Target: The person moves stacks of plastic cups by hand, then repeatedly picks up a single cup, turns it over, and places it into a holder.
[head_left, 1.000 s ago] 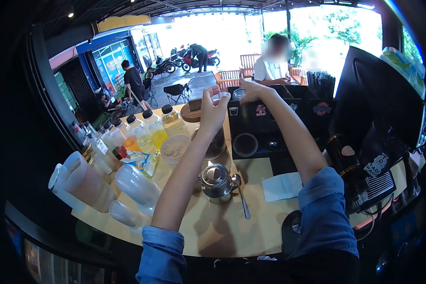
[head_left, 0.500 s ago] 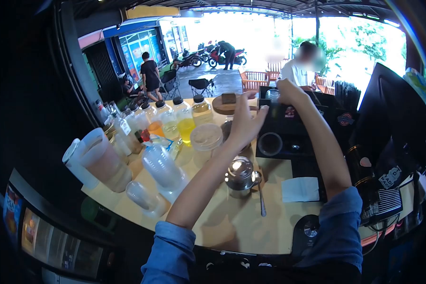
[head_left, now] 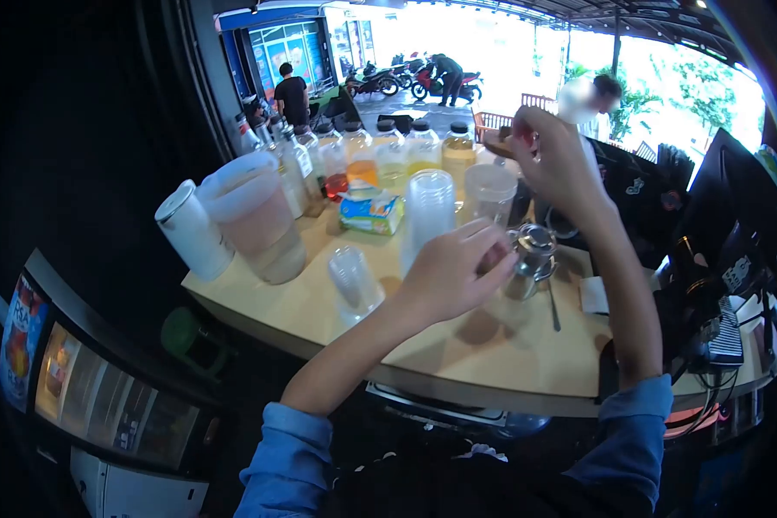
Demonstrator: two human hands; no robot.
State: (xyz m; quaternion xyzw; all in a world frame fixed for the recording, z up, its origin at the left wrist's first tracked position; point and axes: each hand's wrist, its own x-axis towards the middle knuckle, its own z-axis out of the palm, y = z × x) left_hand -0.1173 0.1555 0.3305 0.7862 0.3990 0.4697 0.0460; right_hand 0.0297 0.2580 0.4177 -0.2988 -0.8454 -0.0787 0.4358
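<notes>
My left hand (head_left: pixel 462 272) is over the table with its fingers loosely curled and the thumb apart, nothing visible in it. Just to its right stands a metal pot (head_left: pixel 537 246) with a shiny lid, and a spoon (head_left: pixel 554 306) lies beside the pot. Higher up, my right hand (head_left: pixel 559 160) is raised with bent fingers closed together; what they hold, if anything, is hidden. A wooden board (head_left: pixel 498 143) shows behind its fingertips. Behind my left hand rises a stack of clear plastic cups (head_left: pixel 430 207), with a clear tub (head_left: pixel 490 188) to its right.
Several capped bottles (head_left: pixel 388 155) line the table's back edge. To the left stand a large plastic pitcher (head_left: pixel 255 216) and a white container (head_left: pixel 190 229). A tissue pack (head_left: pixel 371 213) and another clear cup stack (head_left: pixel 354 281) are nearer. A person (head_left: pixel 583 99) is beyond the counter.
My left hand has come down from the black box toward the metal pot. My right hand has moved off the box, toward the wooden board. The view has turned left.
</notes>
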